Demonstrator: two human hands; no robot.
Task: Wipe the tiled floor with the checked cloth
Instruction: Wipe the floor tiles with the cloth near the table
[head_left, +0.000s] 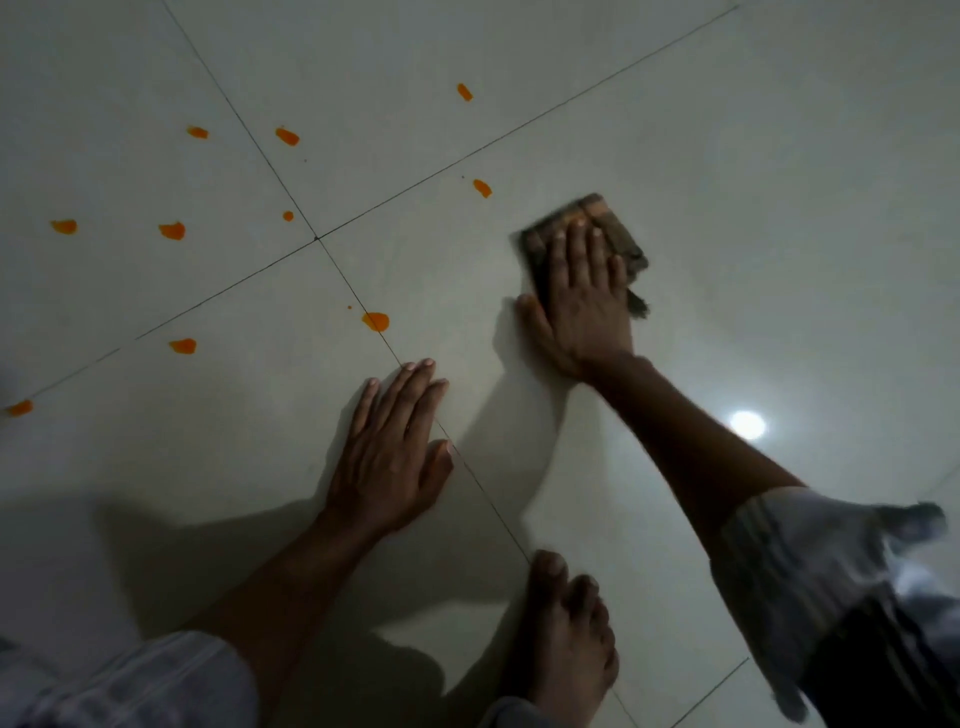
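Right hand (582, 296) flat, fingers straight, pressing folded checked cloth (618, 236), right of centre: soft, light, slides under palm pressure; left hand (392, 452) flat on tiled floor (779, 182).

Cloth (618, 236) lies on the floor (779, 156) right of frame centre, under the flat right hand (584, 306). Left hand (395, 452) rests flat on the floor lower centre, below-left of the right hand and apart from it. Bare foot (563, 639) at bottom centre. Drops (287, 136) scattered across upper left and left, nearest one (375, 321) just above the left hand.
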